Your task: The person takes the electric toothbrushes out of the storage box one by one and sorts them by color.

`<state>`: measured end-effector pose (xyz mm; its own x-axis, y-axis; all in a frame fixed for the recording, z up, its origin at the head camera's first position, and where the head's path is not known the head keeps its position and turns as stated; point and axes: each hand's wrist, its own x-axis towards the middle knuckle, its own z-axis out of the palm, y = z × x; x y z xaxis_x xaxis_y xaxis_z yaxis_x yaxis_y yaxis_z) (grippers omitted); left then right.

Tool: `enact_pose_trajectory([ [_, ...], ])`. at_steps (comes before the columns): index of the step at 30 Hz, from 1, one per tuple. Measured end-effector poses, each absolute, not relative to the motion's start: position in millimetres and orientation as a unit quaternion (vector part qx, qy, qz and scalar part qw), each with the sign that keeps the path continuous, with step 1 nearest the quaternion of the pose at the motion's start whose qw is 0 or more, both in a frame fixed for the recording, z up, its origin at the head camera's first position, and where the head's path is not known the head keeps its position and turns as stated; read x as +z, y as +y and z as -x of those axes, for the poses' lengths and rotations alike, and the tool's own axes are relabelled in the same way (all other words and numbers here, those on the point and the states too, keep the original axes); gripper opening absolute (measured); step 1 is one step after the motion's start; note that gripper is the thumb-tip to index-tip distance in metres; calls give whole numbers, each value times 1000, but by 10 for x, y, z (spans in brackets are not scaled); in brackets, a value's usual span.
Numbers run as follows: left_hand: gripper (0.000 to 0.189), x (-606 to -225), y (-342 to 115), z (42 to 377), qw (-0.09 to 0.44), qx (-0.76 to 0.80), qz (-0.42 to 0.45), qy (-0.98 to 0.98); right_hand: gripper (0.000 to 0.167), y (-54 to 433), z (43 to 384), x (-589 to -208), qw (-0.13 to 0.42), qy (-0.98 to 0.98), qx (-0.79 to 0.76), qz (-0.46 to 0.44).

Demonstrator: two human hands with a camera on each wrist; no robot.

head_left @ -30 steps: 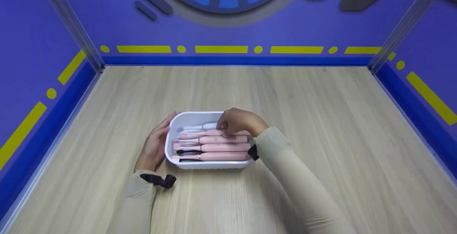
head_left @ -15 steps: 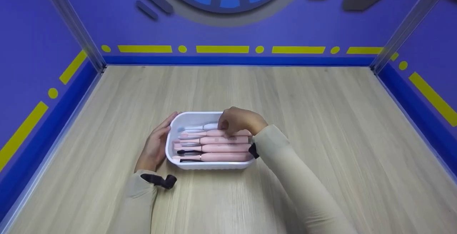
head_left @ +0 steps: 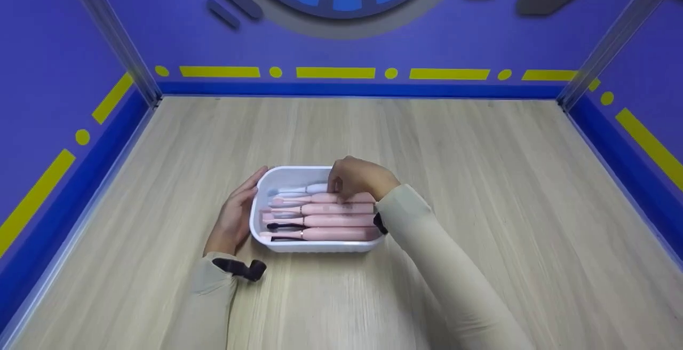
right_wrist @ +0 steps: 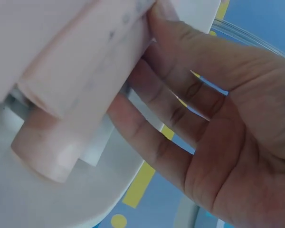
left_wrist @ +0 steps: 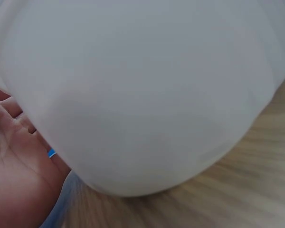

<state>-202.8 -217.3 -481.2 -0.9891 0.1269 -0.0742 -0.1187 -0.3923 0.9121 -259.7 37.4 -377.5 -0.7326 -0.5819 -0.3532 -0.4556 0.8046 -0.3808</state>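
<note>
A white plastic bin (head_left: 320, 246) stands on the wooden table, holding several electric toothbrushes side by side. The left hand (head_left: 235, 216) rests against the bin's left end, fingers fairly straight along the outside and palm turned to the wall, as the left wrist view also shows. Inside the bin, the right hand (head_left: 360, 177) reaches down from the right. Its thumb and fingers pinch the handle of the rearmost pink electric toothbrush (right_wrist: 80, 114). Behind that lies a white electric toothbrush (head_left: 315, 189), partly hidden by the fingers. More pink toothbrushes (head_left: 341, 234) lie nearer the front, with black ones (head_left: 285, 227) partly covered beneath.
The wood-grain table (head_left: 453, 152) spreads around the bin. Blue-purple panels (head_left: 341, 46) with yellow markings close it in at the back and both sides, with metal posts (head_left: 608, 35) at the corners. A black wrist strap mount (head_left: 248, 270) projects from the left sleeve.
</note>
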Motion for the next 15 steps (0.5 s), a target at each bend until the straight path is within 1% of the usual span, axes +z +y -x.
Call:
enact_pose_trajectory([
  [7,52,-4802,-2180,2027,79,836,-2,544,21,377,2597,-3779,237,915,-131,299],
  [15,52,-4807,-2162,2024,74,837,-1,542,22,355,2575,-3774,231,919,-126,293],
])
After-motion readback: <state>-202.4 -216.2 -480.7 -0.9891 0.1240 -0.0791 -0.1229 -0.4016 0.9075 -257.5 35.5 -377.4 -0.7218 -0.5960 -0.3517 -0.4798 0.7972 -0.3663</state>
